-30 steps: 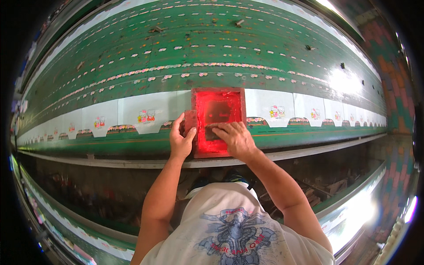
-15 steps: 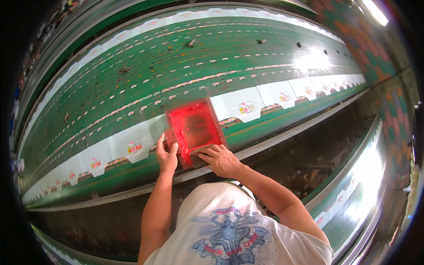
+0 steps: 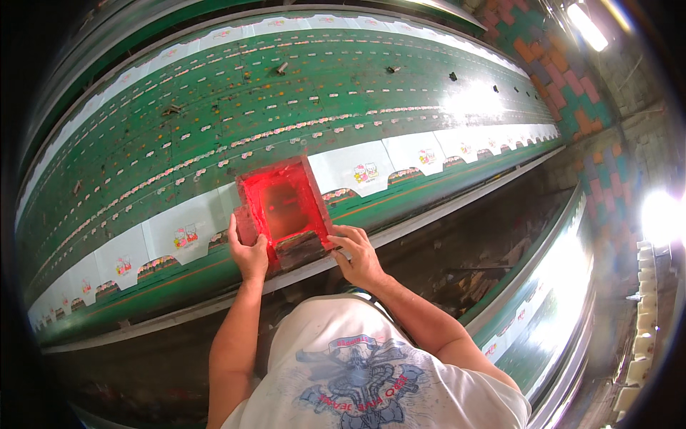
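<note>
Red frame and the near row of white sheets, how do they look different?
The red frame has raised walls; the white sheets look flat. The frame is red and brown, the sheets white with cartoon prints. The sheets' near edge is notched, the frame's sides straight. Both show against the green table.

The left hand [image 3: 250, 259] grips the left side of a shallow rectangular frame with bright red inner walls [image 3: 316, 204], thumb on the near side. The right hand [image 3: 362, 260] holds the frame's near right corner between thumb and fingertips. A dark flat strip [image 3: 300, 250] lies inside its near end. The frame slants over a row of white panels with small cartoon prints [image 3: 344, 161], which runs left and right along a long green table [image 3: 321, 82]. Small dark metal pieces [image 3: 282, 68] dot the table's far part.
</note>
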Available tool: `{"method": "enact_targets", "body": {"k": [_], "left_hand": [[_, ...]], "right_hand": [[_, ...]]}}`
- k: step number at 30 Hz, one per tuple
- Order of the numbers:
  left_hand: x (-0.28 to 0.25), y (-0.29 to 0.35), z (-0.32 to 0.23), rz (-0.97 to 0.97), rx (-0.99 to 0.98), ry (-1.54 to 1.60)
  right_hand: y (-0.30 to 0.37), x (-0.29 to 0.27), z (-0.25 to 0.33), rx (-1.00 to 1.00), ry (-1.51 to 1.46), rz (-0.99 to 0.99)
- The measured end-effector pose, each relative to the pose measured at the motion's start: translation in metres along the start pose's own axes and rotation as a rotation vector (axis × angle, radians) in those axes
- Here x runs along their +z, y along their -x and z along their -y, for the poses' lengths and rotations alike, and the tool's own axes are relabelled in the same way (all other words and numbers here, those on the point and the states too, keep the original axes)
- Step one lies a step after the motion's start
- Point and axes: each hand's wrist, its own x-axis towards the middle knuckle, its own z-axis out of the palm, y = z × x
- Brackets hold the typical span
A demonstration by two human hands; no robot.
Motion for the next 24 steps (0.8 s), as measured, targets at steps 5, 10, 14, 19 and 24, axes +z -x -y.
{"method": "enact_targets", "body": {"k": [5,10,14,19,24], "left_hand": [[0.006,0.000,-0.013,-0.031,-0.074,0.124],[0.037,0.011,-0.050,-0.032,0.019,0.161],[0.102,0.027,-0.066,-0.013,0.003,0.232],[0.207,0.053,-0.075,-0.032,-0.084,0.286],[0.257,0.068,-0.064,-0.053,-0.151,0.299]], "right_hand": [[-0.004,0.001,-0.024,0.231,-0.109,0.025],[-0.002,-0.008,-0.072,0.517,-0.676,0.155],[0.009,-0.033,-0.123,0.388,-0.633,0.051],[0.017,-0.099,-0.208,0.417,-0.682,0.000],[0.016,-0.155,-0.244,0.355,-0.672,0.058]]}}
